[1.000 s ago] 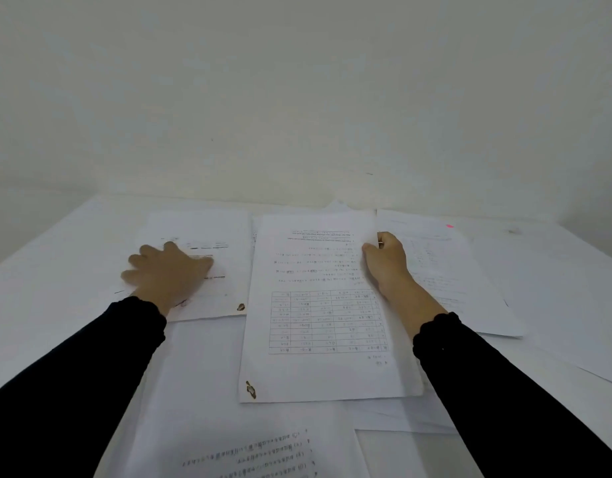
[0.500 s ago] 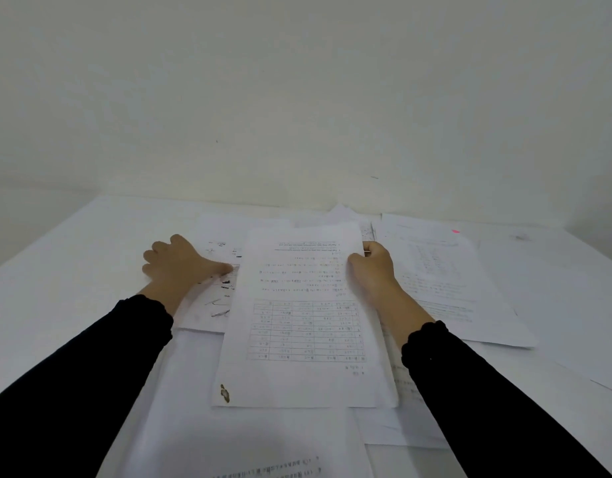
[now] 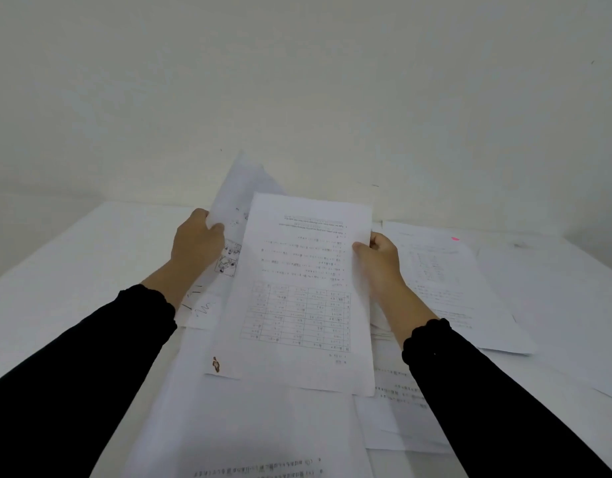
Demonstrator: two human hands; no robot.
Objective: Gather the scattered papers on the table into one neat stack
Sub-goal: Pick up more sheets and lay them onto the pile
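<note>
- Left hand grips a sheet with drawings, its far end curling upward.
- Right hand pinches the right edge of a sheet with a table, overlapping the first.
- More papers lie scattered across the white table.
- Black sleeves cover both arms.

Left sleeve: black, long, plain fabric without visible print; cuff gathered into a soft ruffled edge at the wrist.
Right sleeve: black, long, matching the left; cuff scalloped and slightly puffed, ending at the wrist.
Left hand: bare, no glove, no ring or watch visible.
Right hand: bare, no glove; wrist and lower forearm uncovered beyond the cuff.
Fingers: bare; nail detail too small to tell.
</note>
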